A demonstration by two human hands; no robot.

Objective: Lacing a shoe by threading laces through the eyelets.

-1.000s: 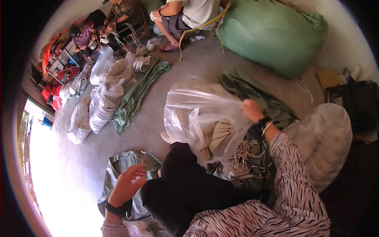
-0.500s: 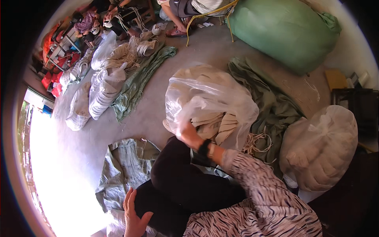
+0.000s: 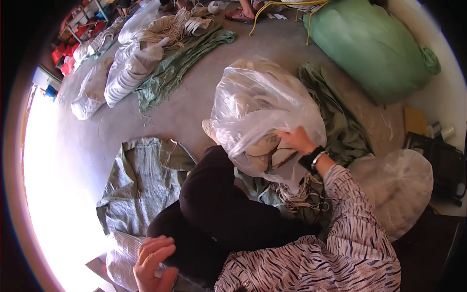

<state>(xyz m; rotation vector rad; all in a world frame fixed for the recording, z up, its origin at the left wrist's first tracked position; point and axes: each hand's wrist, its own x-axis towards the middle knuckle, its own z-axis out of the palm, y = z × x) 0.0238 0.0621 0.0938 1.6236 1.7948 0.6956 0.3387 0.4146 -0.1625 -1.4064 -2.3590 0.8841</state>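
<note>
Film of a big clear bag (image 3: 262,92) bulges on the floor (image 3: 177,117) just beyond my knees (image 3: 214,185), well in from the floor's bright left edge. My right hand (image 3: 299,139) is at the bag's mouth, fingers bent toward the film; I cannot tell whether they pinch it or only touch it. My left hand (image 3: 153,265) is raised by my thigh, fingers parted, holding nothing. The two are well apart.

By my judgement this bag is well filled: pale curved pieces (image 3: 262,160) crowd it. Its mouth is not closed, and some pieces show there, so that much is undone. Loose cords (image 3: 296,197) lie heaped below the mouth, outside the bag.

Toward the floor's right edge, a second clear bag (image 3: 396,190) looks full, its film gathered on top; whether tied, I cannot tell. Left of me lies a flattened grey-green sack (image 3: 146,180).
</note>
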